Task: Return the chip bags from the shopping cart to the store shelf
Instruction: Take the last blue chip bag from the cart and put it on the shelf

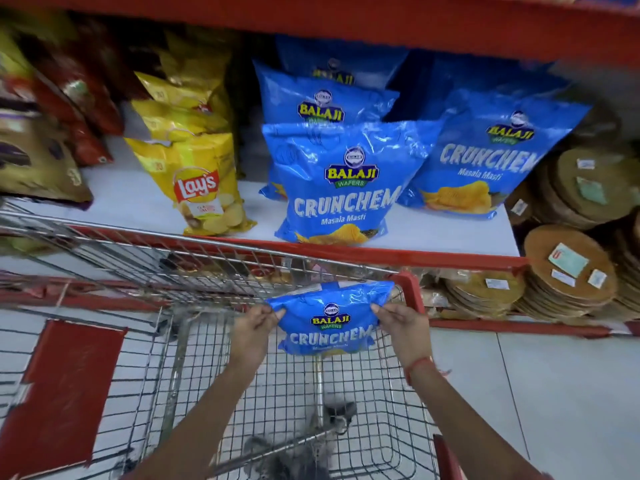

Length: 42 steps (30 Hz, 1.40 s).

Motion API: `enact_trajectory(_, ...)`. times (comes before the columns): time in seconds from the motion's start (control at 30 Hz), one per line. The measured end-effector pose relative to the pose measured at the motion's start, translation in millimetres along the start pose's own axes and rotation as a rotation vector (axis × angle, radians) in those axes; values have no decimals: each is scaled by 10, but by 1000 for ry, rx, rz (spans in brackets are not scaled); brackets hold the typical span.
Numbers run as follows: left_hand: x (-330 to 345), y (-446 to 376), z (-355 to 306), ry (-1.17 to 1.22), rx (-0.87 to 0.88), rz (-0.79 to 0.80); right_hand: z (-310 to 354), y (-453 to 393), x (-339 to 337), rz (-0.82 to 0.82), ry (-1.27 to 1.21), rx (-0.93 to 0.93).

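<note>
Head view: left fingers (273, 311) pinch the upper left corner of the bag (329, 320); right fingers (379, 310) pinch its upper right corner. Both hands, left hand (251, 332) and right hand (405, 332), are clenched on the bag, which hangs upright between them, long axis level from hand to hand, print facing the camera. Bag sits above the cart (214, 258) floor, just inside the cart's far rim. No other bag is seen in the cart. Shelf (138, 199) lies beyond and above that rim. Judgement: the move runs up and forward over the rim; the gap on the shelf between the Lay's bag (204, 188) and the front Balaji bag (341, 183) looks nearest, slightly to the left hand's side.
</note>
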State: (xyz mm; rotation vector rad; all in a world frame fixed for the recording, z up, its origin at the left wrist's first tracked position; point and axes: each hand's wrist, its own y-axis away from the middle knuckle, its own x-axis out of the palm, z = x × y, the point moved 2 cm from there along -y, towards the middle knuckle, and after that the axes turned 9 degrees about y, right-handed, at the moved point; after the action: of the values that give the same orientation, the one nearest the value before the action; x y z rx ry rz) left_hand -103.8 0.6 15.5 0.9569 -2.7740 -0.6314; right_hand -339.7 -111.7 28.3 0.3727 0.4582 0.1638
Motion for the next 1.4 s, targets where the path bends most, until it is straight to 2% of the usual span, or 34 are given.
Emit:
enact_trajectory(0.17,-108,369,-955,65,257,28,886,415,-355,-80,-3,-227)
enact_trajectory(0.33,-229,556,-1694,95,467,-2,1540,675,-533,-148,-78,-331)
enact_trajectory(0.43,-239,600,-1948,130,518,8,1737,770,-592,-188,-145,-360)
enact_trajectory(0.73,158,628,-2178,117,527,125,1850,726,-1006,-257,-248,-308)
enact_trajectory(1.07,1652,441,-2337,90,452,176,1767,3,-2097,-431,-285,-284)
enact_trajectory(1.4,2592,170,-2190,63,366,136,1649,-928,-2580,-517,-246,-202)
